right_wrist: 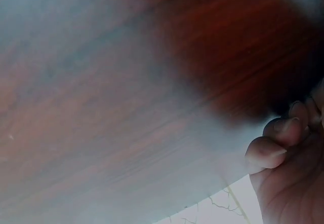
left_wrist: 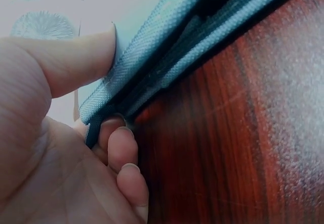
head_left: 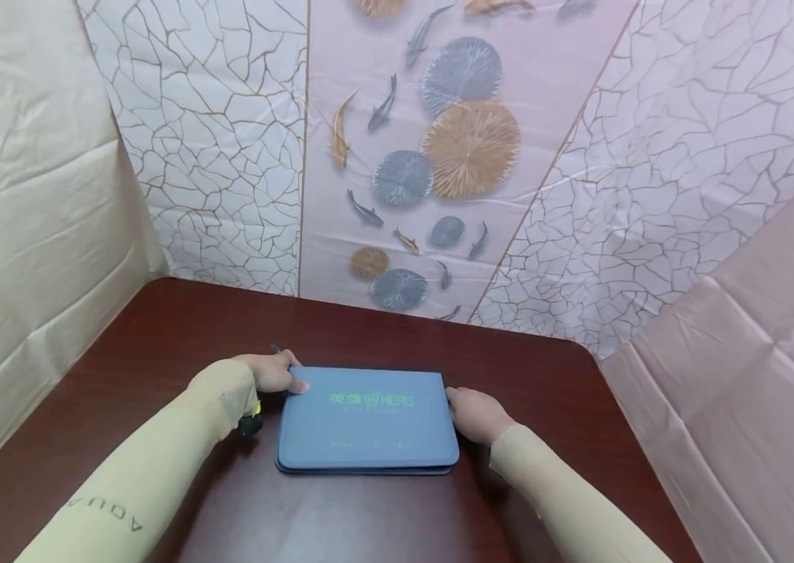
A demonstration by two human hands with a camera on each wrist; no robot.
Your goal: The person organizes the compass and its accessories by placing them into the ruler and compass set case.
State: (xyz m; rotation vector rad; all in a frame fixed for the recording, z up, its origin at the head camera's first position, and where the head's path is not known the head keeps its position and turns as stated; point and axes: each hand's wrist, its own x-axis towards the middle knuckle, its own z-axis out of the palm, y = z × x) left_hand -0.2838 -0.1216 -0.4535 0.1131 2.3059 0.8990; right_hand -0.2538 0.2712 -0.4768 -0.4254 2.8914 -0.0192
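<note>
A flat blue fabric case (head_left: 368, 430) with green HERO lettering lies on the table before me. My left hand (head_left: 271, 371) grips its far left corner, thumb on the cover and fingers curled beneath. In the left wrist view, a dark gap runs between the case's two textured edges (left_wrist: 157, 36), and a short dark tab (left_wrist: 93, 132) hangs at the corner by my fingers. On the opposite side my right hand (head_left: 477, 414) holds the right edge with curled fingers (right_wrist: 266, 153); the thumb is hidden, and the right wrist view shows mostly blurred tabletop.
The dark red-brown table (head_left: 228, 508) has a glossy, reflective top. A patterned cloth (head_left: 228, 156) hangs behind it, with pale cloth walls (head_left: 23, 274) at both sides. Something small, dark and yellow (head_left: 251, 422) sits at my left wrist.
</note>
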